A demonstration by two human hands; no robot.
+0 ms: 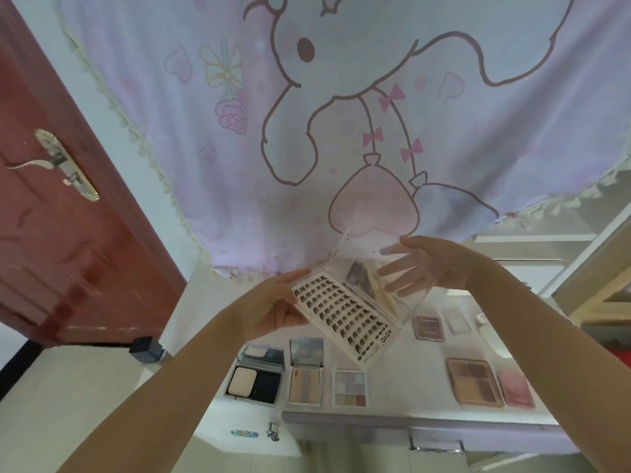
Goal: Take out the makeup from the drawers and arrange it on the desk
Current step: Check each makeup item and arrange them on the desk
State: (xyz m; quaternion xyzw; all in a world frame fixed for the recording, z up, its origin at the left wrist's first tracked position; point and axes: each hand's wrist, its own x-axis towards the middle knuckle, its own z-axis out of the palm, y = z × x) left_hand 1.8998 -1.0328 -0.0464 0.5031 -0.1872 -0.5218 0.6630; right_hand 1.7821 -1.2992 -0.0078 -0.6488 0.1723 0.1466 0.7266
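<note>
A clear acrylic box (403, 268) is held up above the desk, with a white lash tray (345, 319) of dark lash clusters leaning out of it. My left hand (269, 308) grips the lash tray from the left, thumb under it. My right hand (420, 268) lies flat with straight fingers against the far side of the clear box. Palettes lie on the white desk (403, 407): an open powder compact (254, 377), a beige open palette (305, 377), a pastel eyeshadow palette (350, 387), a brown palette (473, 380) and a pink blush (515, 389).
A small pink palette (428, 327) and a clear square case (457, 322) lie farther back. A black cube (146, 348) stands at the desk's left. A cartoon curtain (307, 131) hangs behind. A red door (68, 216) is at the left. A drawer front (437, 445) shows below.
</note>
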